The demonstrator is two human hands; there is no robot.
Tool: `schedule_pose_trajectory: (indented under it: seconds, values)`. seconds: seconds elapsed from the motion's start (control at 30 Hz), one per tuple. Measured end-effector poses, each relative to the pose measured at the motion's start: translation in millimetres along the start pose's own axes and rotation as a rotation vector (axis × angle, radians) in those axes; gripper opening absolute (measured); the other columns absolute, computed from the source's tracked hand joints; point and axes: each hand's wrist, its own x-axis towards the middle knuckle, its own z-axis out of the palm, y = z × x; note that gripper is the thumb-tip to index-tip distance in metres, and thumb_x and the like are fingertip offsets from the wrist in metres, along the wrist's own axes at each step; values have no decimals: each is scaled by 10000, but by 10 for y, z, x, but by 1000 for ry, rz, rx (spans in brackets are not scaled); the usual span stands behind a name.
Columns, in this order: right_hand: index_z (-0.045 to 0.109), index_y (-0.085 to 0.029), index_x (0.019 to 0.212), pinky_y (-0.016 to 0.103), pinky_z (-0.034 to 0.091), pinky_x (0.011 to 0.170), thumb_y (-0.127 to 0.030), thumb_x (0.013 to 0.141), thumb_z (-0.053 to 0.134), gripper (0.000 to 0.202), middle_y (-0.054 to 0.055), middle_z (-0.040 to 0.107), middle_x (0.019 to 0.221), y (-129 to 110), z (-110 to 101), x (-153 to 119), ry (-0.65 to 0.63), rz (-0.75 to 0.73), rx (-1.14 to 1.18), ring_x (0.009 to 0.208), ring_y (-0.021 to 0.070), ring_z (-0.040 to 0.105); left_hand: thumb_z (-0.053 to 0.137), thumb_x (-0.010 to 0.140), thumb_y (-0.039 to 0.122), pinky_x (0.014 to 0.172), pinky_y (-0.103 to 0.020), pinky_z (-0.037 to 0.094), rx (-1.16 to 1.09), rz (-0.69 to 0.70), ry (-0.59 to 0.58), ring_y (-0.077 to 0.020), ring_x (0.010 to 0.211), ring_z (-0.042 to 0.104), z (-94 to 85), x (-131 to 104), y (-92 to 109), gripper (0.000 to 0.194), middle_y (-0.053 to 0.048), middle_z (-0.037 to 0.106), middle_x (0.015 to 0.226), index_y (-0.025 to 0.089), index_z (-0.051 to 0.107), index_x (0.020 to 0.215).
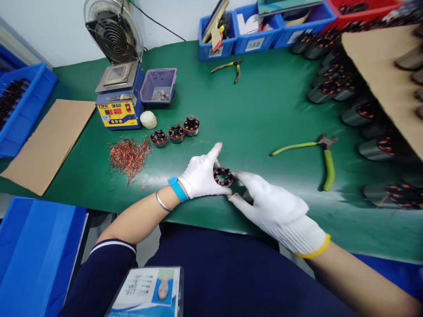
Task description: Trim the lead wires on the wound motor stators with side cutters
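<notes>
A wound motor stator (223,177), a dark ring with copper coils, stands on the green worktable in front of me. My left hand (204,176), in a white glove, is closed around its left side, thumb and fingers on either side. From the right, my white-gloved right hand (264,200) reaches to the same stator, its forefinger and thumb apart and near or touching the rim. Its other fingers are partly hidden under the palm. Beyond my left hand three similar stators (176,133) sit in a slanting row, beside a heap of copper wire scraps (128,155).
Green-handled cutters (325,156) lie right, smaller yellow-handled pliers (231,68) at the back. A blue solder pot unit (119,113) with a fan stands back left, next to a purple tray (158,86). Several stators (376,147) and cardboard (380,57) line the right side. Blue bins (254,43) stand behind.
</notes>
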Motion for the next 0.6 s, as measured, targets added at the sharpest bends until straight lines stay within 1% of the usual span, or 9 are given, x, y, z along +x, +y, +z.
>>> schedule_pose_trajectory:
  seconds: [0.03,0.1,0.17,0.23,0.3,0.4,0.47,0.53,0.6]
  values:
    - [663,-207,1320,331,496,565,-442,900,563,491,98,759,1137,-21,60,1,-15,45,-13,656,211,696,870,572,450,1021,-536,506,24,-4,25,-363,1105,694,-3,3,-2,1378,-151,727,1183,91,62,1629]
    - [689,-233,1285,319,487,574,-430,911,560,442,74,775,1067,-24,124,7,-43,106,-12,707,226,716,877,561,448,1094,-563,452,9,67,25,-402,1274,610,-36,1,-33,1445,-214,636,1372,112,-32,1632]
    - [720,-260,1232,318,480,582,-418,929,538,387,60,776,1071,7,132,11,-54,142,-12,765,243,728,834,632,376,1151,-534,414,-76,167,-45,-380,1402,518,-81,-4,-78,1390,-226,562,1476,138,-106,1627]
    - [742,-275,1173,315,468,584,-400,948,500,354,49,775,1058,52,119,15,-79,147,3,792,245,728,765,708,302,1129,-477,449,-177,200,-131,-323,1361,571,-97,-7,-106,1291,-199,628,1410,143,-130,1624]
    - [753,-276,1117,305,462,597,-379,955,473,339,41,776,1032,95,108,25,-113,122,46,823,237,726,758,714,293,1071,-436,494,-225,167,-152,-282,1220,666,-64,-2,-105,1264,-154,710,1280,147,-100,1631]
    - [753,-266,1065,302,444,593,-376,942,470,328,47,778,1025,123,91,47,-141,113,89,844,236,724,844,614,385,1015,-421,511,-170,117,-72,-265,1065,702,42,18,-68,1346,-100,744,1147,141,7,1640]
    - [746,-256,1038,307,417,565,-395,919,491,314,59,775,971,99,72,53,-148,154,96,799,241,718,871,566,470,992,-424,507,-92,104,-28,-261,994,701,97,37,-39,1353,-73,743,1066,124,113,1632]
    - [727,-245,1057,299,401,550,-441,860,571,319,51,755,850,45,47,46,-144,225,125,724,235,701,861,569,535,978,-432,498,14,110,-21,-268,976,695,116,55,-6,1217,-65,728,1035,136,314,1580]
    - [699,-231,1107,283,393,546,-487,768,665,427,26,717,736,-17,25,33,-129,272,170,656,221,678,838,598,569,966,-440,493,130,130,-39,-284,999,687,108,67,29,931,-72,708,1039,174,572,1399]
